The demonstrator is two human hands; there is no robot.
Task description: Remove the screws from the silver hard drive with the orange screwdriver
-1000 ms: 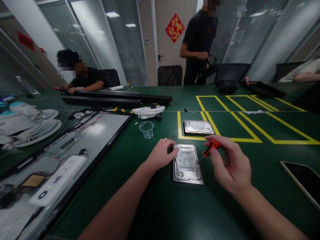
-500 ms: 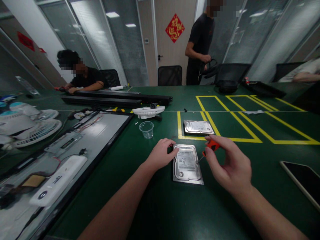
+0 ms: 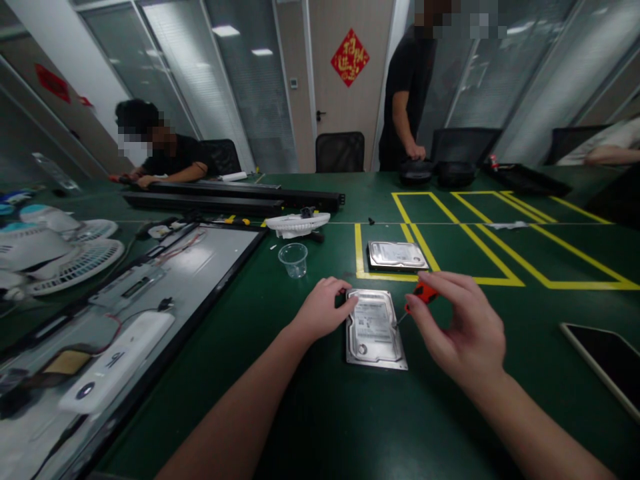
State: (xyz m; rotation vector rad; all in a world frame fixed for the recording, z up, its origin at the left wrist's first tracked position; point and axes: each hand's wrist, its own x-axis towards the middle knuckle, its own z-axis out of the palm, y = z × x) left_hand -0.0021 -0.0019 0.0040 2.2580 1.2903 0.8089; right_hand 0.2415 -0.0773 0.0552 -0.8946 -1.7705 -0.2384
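Observation:
A silver hard drive (image 3: 373, 330) lies flat on the green table in front of me. My left hand (image 3: 327, 307) grips its upper left corner, thumb on the top face and fingers at the edge. Between the thumb and fingers of my right hand (image 3: 463, 327) is a small red and black screwdriver (image 3: 423, 293). Its thin tip meets the drive's right side, on the metal cover. A second hard drive (image 3: 397, 255) rests just beyond, inside yellow tape lines. To the left of that drive stands a clear plastic cup (image 3: 293, 260).
A large flat panel (image 3: 200, 267) with a white power strip (image 3: 117, 360) covers the left side, beside white fans (image 3: 60, 253). Black bars (image 3: 235, 197) lie at the back. A phone-like device (image 3: 605, 363) is at right. One person sits; another (image 3: 407, 93) stands.
The red screwdriver handle has turned slightly in my right hand, which has shifted a little. Across the table, the standing person has lowered a black item to the tabletop.

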